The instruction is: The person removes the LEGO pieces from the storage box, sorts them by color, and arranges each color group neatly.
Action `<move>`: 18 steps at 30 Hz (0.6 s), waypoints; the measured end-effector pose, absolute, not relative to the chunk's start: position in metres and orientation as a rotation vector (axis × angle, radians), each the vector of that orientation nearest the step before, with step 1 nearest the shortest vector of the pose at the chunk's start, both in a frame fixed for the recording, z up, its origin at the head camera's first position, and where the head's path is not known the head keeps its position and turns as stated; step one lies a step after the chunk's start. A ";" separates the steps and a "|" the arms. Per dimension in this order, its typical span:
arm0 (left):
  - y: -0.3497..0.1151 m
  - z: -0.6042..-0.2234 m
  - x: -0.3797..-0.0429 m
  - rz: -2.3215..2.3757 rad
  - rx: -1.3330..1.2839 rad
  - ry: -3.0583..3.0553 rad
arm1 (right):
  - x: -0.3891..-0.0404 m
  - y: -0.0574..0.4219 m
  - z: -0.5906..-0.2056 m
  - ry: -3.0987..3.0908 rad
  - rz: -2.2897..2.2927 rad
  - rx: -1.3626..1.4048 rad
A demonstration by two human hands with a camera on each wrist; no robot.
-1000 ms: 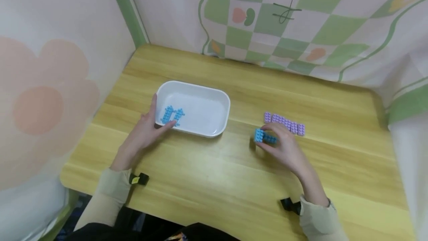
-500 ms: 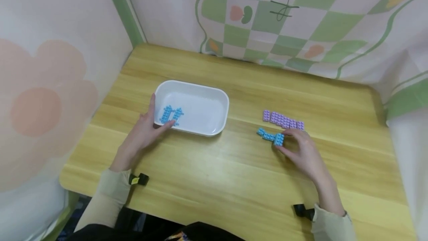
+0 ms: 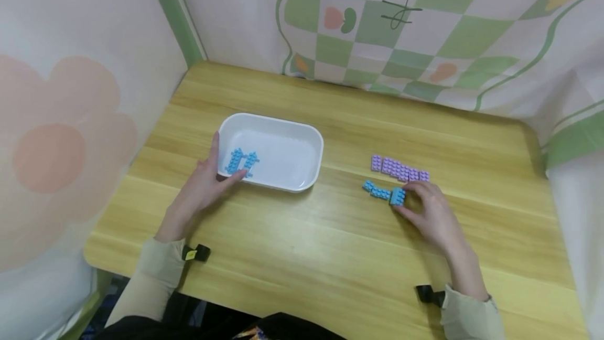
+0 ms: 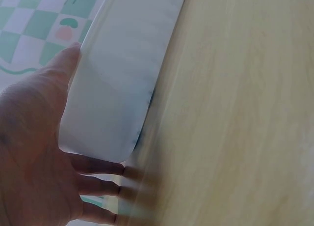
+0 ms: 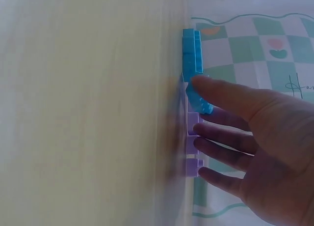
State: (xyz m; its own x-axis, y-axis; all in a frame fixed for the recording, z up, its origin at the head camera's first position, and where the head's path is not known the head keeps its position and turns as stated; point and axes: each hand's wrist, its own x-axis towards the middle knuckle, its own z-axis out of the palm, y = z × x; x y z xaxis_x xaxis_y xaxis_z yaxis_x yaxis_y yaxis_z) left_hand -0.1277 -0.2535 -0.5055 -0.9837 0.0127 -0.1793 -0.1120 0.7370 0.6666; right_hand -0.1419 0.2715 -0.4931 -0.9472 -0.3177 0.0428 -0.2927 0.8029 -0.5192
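My left hand (image 3: 200,185) holds the left end of a white tray (image 3: 302,185), thumb over its near rim and fingers along the end wall. Several light-blue toy building bricks (image 3: 234,161) lie inside, near the thumb. My right hand (image 3: 436,219) pinches a light-blue studded brick (image 3: 398,196) between thumb and index finger. It is tilted at the right end of a short row of blue bricks (image 3: 379,192) on the table. In the right wrist view, the thumb is against the blue brick (image 5: 198,99), and the other fingers extend beside purple bricks (image 5: 193,145).
Behind the blue row lies a line of purple bricks (image 3: 396,168), its right end close to my right fingers. The wooden table (image 3: 302,245) meets a patterned curtain (image 3: 358,62) at the back and another printed cloth on the left.
My right hand has moved right with the pinched brick, from the row's left part to its right end, and the brick now leans more. My left hand stays on the tray.
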 end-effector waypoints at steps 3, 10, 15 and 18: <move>-0.253 -0.507 -0.128 1.085 -0.086 2.765 | -0.143 0.272 -0.494 2.949 -0.794 -0.523; -0.253 -0.506 -0.128 1.088 -0.088 2.763 | -0.145 0.269 -0.495 2.945 -0.774 -0.554; -0.253 -0.505 -0.128 1.094 -0.079 2.762 | -0.147 0.259 -0.489 2.939 -0.844 -0.578; -0.253 -0.505 -0.127 1.097 -0.077 2.760 | -0.151 0.245 -0.481 2.938 -0.914 -0.615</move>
